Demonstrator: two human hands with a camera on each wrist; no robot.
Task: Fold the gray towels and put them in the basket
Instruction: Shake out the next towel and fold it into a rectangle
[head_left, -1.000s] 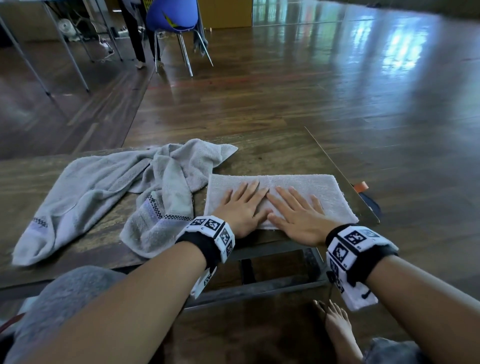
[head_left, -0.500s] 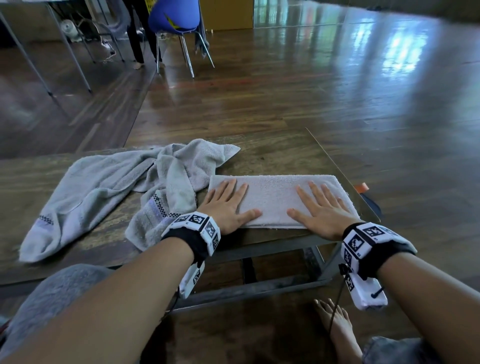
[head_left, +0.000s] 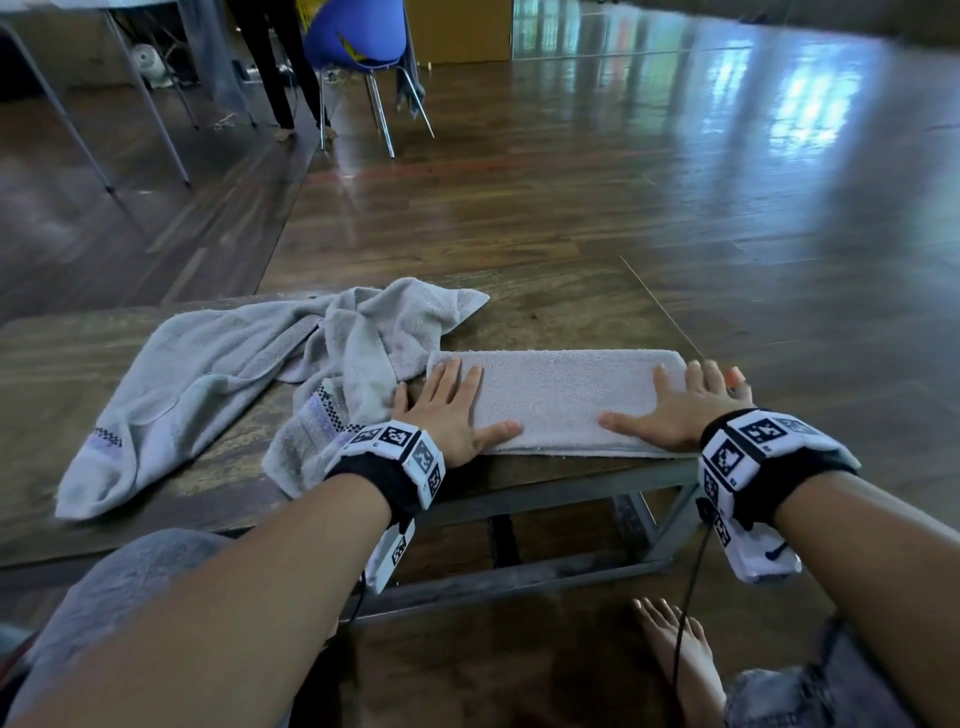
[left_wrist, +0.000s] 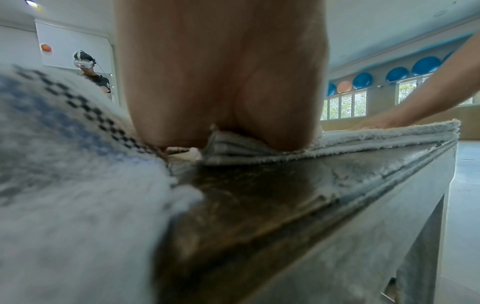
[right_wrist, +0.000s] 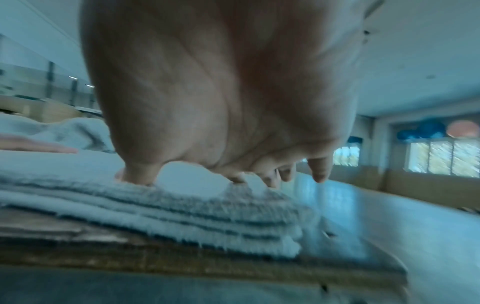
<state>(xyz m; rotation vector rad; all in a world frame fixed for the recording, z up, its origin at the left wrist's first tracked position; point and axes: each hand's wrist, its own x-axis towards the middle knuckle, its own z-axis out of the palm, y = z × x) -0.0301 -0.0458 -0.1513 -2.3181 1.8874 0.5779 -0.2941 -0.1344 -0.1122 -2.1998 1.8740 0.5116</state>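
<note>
A folded gray towel (head_left: 561, 400) lies as a long strip near the front right corner of the low wooden table (head_left: 545, 317). My left hand (head_left: 452, 410) presses flat on its left end, fingers straight. On the towel's right end my right hand (head_left: 680, 410) lies flat, its fingertips reaching past the towel's edge. The left wrist view shows the towel's stacked layers (left_wrist: 363, 139) under my palm (left_wrist: 221, 82); the right wrist view shows the layers (right_wrist: 182, 214) below my spread fingers (right_wrist: 319, 170). A second gray towel (head_left: 249, 374) with checkered trim lies crumpled to the left. No basket is in view.
The table's right edge (head_left: 670, 317) runs just beyond my right hand, with an orange object (head_left: 735, 375) peeking out there. My bare foot (head_left: 680, 660) rests on the floor below the metal frame (head_left: 571, 566). A blue chair (head_left: 358, 36) and someone's legs (head_left: 275, 67) stand far back.
Both hands have slid apart along the folded towel, from touching at its middle to its two ends, smoothing it flat. The crumpled towel has not moved.
</note>
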